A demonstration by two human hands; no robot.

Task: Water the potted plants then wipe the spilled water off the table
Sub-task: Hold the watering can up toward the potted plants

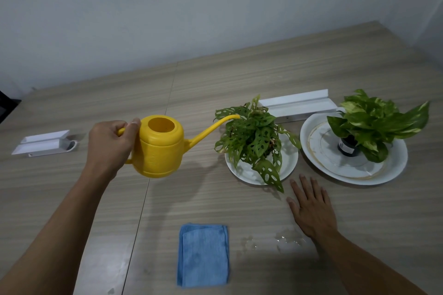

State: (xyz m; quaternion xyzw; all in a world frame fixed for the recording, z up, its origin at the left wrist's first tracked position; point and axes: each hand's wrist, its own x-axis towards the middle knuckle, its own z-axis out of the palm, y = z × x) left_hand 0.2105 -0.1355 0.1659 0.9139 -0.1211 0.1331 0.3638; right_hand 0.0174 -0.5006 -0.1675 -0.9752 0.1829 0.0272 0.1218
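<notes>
the left hand (110, 148) grips the handle of the yellow plastic watering can (159, 146), its long spout pointing right, tip just reaching the holey-leaved potted plant (256, 136) on a white plate (247, 175). the right hand (311, 208) lies flat and empty on the counter (239, 79).

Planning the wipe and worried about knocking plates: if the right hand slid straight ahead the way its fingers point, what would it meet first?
The right hand lies flat, fingers aimed between both plates. Likely first contact: the near plate or its drooping leaf; depth unclear.
</notes>
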